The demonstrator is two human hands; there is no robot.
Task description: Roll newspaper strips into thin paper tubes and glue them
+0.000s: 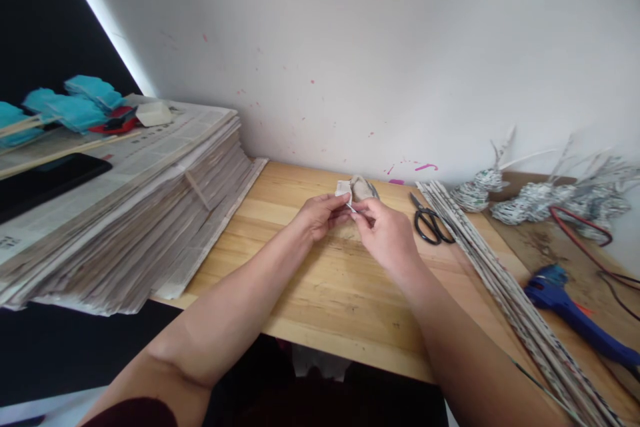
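Observation:
Both my hands meet above the middle of the wooden table [320,293]. My left hand [323,213] is closed, thumb and fingers pinching a small piece of newspaper [343,187] that sticks up above them. My right hand [383,227] is closed too, its fingertips on a thin, pale rolled end of paper that meets the left fingers. Whether both pieces are one strip I cannot tell. Just behind the hands lies a crumpled greyish-beige bundle [364,187], partly hidden. Black-handled scissors [430,223] rest to the right of my right hand.
Stacked newspapers [165,213] rise on the left, with a black phone [60,180] and blue pieces [75,107] on top. Rolled paper sticks [490,280] lie along the right. Beyond are a blue glue gun [575,313] and several woven paper shapes [530,203]. A white wall [350,47] closes the back.

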